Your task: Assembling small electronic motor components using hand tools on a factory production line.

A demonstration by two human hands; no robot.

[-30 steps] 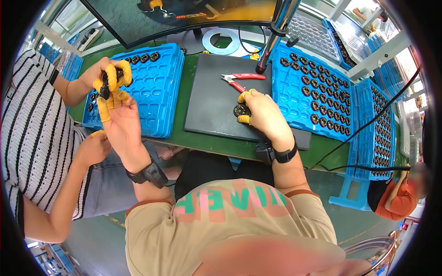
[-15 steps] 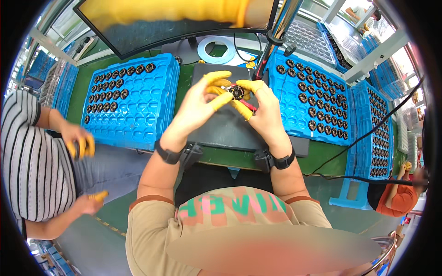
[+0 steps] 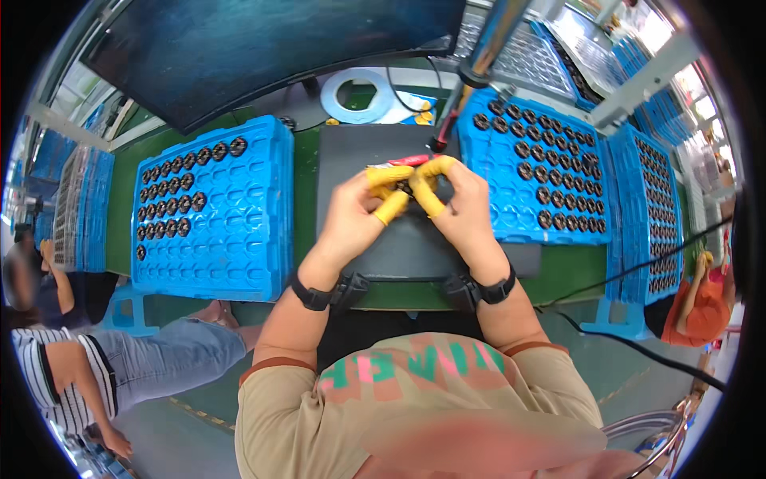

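Observation:
My left hand (image 3: 363,209) and my right hand (image 3: 456,201), both with yellow coverings on the fingers, meet over a dark grey mat (image 3: 399,254). Between their closed fingertips is a small black ring-shaped part (image 3: 405,188), mostly covered by the fingers. A red-handled tool (image 3: 410,160) shows just beyond the fingertips; its grip is hidden, so I cannot tell which hand has it. To the left lies a blue tray (image 3: 239,231) partly filled with similar black parts. A fuller blue tray (image 3: 511,214) is close by my right hand.
Behind the mat are a monitor (image 3: 279,52), a roll of light-blue tape (image 3: 327,100) and a metal post (image 3: 488,49). Stacked blue trays (image 3: 622,239) stand at the far right, where a black cable (image 3: 638,270) crosses. A person in stripes (image 3: 84,371) is at the lower left.
My hands have drawn closer together and now cover most of the part. The red handle appears beyond the fingers. A blurred yellow glove before the monitor is gone; the striped person has moved away.

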